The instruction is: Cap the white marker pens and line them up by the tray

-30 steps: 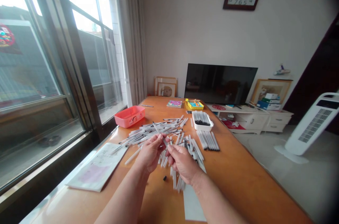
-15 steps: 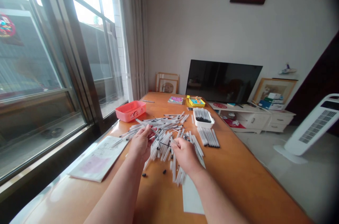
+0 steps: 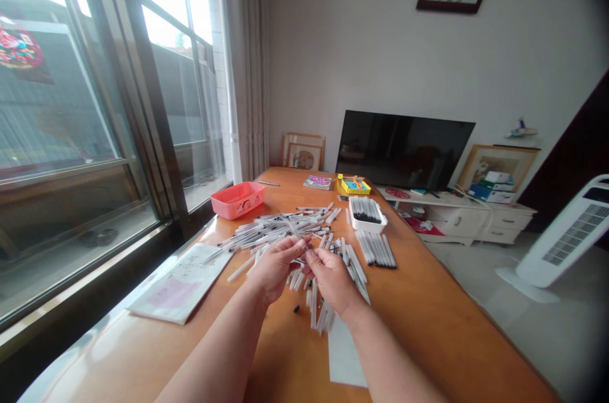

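- While the left hand (image 3: pixel 275 271) pinches 1 slim pen (image 3: pixel 294 228) over the scattered pens (image 3: pixel 259 230) on the worktop (image 3: pixel 295 358), the right hand (image 3: pixel 334 282) meets it, narrowly closed, contents hidden.
- Fine fingertip work seems underway; the next move calls for careful alignment.

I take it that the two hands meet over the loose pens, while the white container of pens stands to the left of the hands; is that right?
Not quite: the head view shows the white container of pens standing to the right of the hands. The left hand and right hand do meet over the loose pens.
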Demonstrator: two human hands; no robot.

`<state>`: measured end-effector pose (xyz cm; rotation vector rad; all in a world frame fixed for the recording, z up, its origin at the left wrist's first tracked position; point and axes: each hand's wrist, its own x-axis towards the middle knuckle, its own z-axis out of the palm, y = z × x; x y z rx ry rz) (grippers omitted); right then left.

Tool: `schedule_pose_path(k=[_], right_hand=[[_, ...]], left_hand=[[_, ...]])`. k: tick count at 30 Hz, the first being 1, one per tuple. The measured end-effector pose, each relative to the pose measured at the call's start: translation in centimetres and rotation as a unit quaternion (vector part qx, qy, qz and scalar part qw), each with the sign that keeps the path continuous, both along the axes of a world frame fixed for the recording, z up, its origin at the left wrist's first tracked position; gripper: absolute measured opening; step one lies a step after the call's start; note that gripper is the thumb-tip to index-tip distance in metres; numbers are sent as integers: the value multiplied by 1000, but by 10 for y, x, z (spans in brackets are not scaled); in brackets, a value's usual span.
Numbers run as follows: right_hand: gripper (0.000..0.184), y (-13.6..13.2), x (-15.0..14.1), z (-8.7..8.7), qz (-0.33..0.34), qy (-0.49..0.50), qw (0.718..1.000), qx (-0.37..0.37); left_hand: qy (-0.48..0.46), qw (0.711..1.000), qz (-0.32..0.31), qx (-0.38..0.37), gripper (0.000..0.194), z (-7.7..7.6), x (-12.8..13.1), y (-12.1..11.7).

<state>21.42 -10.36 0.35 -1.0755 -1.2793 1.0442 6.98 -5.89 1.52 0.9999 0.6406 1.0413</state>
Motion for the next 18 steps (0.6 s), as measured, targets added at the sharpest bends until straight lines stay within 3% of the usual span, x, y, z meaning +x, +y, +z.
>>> schedule_pose_path(k=[6, 12, 18], right_hand=[[43, -4, 3, 0, 61, 53, 994, -72], [41, -8, 4, 4, 136, 116, 977, -116], [43, -6, 3, 3, 88, 86, 988, -88]], left_hand=[[-119, 990, 75, -25, 33, 6, -17, 16], [-155, 985, 69, -17, 24, 6, -25, 21], [-175, 976, 125, -27, 17, 8, -22, 22]])
